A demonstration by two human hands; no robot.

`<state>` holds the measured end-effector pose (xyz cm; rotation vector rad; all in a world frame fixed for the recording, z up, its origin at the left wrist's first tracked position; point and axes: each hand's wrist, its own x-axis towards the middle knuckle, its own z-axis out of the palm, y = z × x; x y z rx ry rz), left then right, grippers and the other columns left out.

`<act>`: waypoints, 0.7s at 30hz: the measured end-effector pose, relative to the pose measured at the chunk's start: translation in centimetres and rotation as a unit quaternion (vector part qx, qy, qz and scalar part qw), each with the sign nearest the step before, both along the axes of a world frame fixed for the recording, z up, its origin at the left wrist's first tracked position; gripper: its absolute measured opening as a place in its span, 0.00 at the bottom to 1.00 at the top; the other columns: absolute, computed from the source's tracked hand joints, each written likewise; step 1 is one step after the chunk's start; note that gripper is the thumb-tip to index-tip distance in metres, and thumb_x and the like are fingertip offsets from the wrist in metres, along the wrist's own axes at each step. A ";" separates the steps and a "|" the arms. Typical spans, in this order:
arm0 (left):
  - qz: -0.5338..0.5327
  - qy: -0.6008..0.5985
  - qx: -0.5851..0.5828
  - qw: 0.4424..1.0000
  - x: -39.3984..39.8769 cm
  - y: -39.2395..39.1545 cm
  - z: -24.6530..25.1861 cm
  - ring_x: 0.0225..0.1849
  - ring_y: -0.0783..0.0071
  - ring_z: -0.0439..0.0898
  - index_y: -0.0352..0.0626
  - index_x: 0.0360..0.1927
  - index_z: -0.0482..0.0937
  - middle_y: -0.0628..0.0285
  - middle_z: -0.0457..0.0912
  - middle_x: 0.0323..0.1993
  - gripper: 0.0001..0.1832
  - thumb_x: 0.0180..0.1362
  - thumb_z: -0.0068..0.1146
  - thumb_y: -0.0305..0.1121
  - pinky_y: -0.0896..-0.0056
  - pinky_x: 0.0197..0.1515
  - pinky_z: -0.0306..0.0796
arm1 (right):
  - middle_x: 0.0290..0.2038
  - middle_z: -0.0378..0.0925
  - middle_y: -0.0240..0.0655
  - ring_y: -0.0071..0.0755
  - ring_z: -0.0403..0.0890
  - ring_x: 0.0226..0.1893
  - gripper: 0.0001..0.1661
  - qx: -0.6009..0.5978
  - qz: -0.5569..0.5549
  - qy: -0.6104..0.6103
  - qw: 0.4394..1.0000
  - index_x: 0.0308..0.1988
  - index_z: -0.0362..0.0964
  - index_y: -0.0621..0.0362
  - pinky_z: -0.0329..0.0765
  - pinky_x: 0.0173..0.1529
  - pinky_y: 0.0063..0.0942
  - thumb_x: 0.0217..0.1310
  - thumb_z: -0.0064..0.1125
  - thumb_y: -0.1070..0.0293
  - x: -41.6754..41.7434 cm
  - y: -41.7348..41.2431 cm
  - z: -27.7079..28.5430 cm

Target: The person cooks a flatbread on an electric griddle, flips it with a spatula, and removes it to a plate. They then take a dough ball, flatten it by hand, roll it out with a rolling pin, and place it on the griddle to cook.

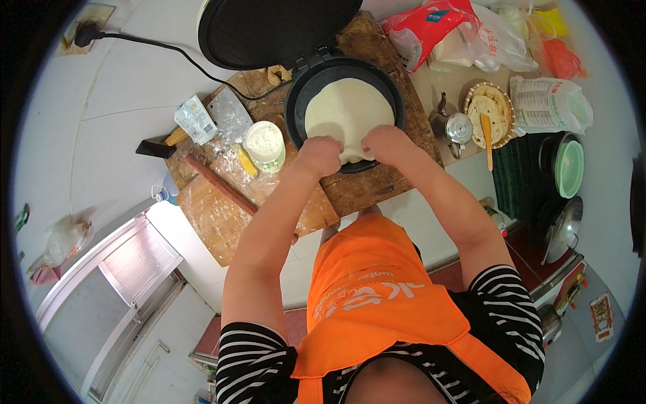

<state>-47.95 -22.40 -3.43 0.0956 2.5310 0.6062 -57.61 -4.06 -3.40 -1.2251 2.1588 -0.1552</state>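
Note:
A round sheet of pale dough (348,113) lies in the black pan of an electric griddle (297,96), covering most of its bottom. My left hand (323,154) grips the dough's near edge at its left, by the pan's rim. At the right of that same edge, my right hand (381,144) pinches the dough between curled fingers. Between the two hands the edge is wavy and slightly lifted. The griddle's black lid (272,30) stands raised behind the pan.
Left of the pan are a bowl of flour (265,143), a yellow scraper (245,160), a cleaver (229,116) and a wooden rolling pin (221,185) on a floured board (202,212). A metal kettle (456,129) and a basket of flatbread (489,113) stand at right. A power cord (176,49) runs behind.

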 end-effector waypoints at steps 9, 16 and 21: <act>0.090 -0.054 -0.060 0.993 -1.5 6.2 -1.6 0.68 0.38 0.50 0.19 0.62 0.53 0.34 0.57 0.64 0.32 0.64 0.36 0.39 0.55 0.68 0.50 | 0.60 0.66 0.38 0.40 0.66 0.61 0.24 -0.122 0.073 0.179 0.974 0.54 0.68 0.60 0.63 0.64 0.35 0.54 0.48 0.75 -3.8 -3.1 -3.7; 0.064 0.049 -0.126 0.989 -2.2 3.7 -5.1 0.67 0.33 0.49 0.17 0.56 0.63 0.35 0.59 0.63 0.28 0.66 0.34 0.39 0.50 0.69 0.47 | 0.61 0.65 0.37 0.39 0.67 0.60 0.22 -0.070 0.007 0.199 0.978 0.53 0.69 0.61 0.63 0.63 0.35 0.59 0.43 0.71 -5.6 -4.5 -4.8; 0.129 0.030 -0.095 0.987 -1.5 8.5 -1.9 0.66 0.28 0.48 0.13 0.58 0.58 0.25 0.54 0.62 0.36 0.64 0.39 0.45 0.50 0.69 0.45 | 0.61 0.64 0.38 0.41 0.66 0.60 0.22 -0.034 -0.001 0.202 0.979 0.56 0.67 0.61 0.64 0.63 0.35 0.63 0.43 0.69 -5.0 -2.8 -4.8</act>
